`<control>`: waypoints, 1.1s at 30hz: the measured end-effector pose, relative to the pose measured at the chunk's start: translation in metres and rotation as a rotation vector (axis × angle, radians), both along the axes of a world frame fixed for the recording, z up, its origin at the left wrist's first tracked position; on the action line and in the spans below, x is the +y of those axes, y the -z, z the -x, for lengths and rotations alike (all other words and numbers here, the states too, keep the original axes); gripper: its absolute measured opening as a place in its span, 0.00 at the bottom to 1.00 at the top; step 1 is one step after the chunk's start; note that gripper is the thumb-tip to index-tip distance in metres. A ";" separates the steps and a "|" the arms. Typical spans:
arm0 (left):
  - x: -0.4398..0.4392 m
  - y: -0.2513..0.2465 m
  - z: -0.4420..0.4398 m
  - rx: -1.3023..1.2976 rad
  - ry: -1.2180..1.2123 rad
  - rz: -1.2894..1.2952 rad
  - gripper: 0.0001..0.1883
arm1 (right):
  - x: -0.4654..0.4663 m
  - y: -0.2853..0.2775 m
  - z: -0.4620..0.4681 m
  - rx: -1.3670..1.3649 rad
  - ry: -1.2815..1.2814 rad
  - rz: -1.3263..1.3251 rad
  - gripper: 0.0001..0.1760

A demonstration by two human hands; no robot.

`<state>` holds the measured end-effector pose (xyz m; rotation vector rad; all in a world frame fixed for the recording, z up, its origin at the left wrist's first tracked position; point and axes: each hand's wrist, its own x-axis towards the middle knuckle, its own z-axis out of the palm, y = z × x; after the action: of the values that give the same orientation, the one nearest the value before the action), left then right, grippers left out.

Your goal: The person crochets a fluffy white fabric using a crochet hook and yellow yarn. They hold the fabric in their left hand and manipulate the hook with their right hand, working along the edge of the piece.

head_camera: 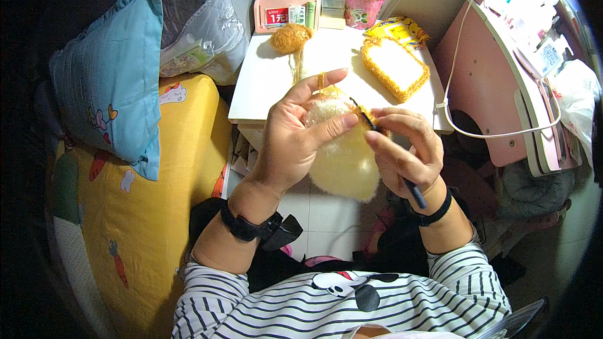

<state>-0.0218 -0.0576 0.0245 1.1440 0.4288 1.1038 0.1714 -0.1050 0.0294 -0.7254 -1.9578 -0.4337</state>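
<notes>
My left hand pinches the upper edge of a fuzzy cream crocheted piece, its thumb pressed near the golden-brown border. Golden yarn wraps around my raised left index finger. In my right hand is a crochet hook with a dark handle, its tip at the piece's golden edge. The piece hangs down between both hands, above the floor. Behind them, a ball of golden-brown yarn rests on the white table, with a strand running down from it towards my left hand.
On the white table lies a finished-looking bread-slice-shaped crocheted piece beside a yellow packet. A pink organizer and pink pen cup stand at the back. A bed with yellow bedding is left; a white cable loops at right.
</notes>
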 end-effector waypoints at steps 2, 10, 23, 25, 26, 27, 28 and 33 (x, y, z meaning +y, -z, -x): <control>0.001 0.001 0.000 -0.050 0.040 0.062 0.31 | -0.001 -0.002 0.001 -0.030 0.007 -0.015 0.19; -0.002 -0.002 0.001 0.013 0.014 -0.013 0.32 | -0.003 -0.006 -0.004 0.123 -0.108 0.141 0.17; 0.000 0.002 -0.007 -0.020 0.070 -0.027 0.36 | 0.001 0.016 0.008 0.900 -0.447 0.532 0.03; 0.000 0.003 -0.006 -0.012 0.061 -0.069 0.36 | 0.001 0.013 0.008 0.796 -0.386 0.545 0.03; 0.000 0.004 -0.007 0.009 0.036 -0.117 0.36 | 0.000 0.012 0.007 0.658 -0.310 0.493 0.04; -0.001 0.005 -0.007 0.030 0.011 -0.164 0.35 | 0.000 0.010 0.006 0.527 -0.208 0.466 0.05; -0.001 0.007 -0.007 0.070 -0.024 -0.177 0.35 | -0.002 0.009 0.005 0.408 -0.150 0.418 0.09; 0.002 0.012 -0.006 0.081 0.011 -0.070 0.36 | -0.002 0.010 0.008 -0.053 0.083 0.110 0.28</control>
<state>-0.0160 -0.0556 0.0129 1.2546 0.4489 1.0723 0.1635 -0.1066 0.0198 -0.8753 -2.0191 -0.4017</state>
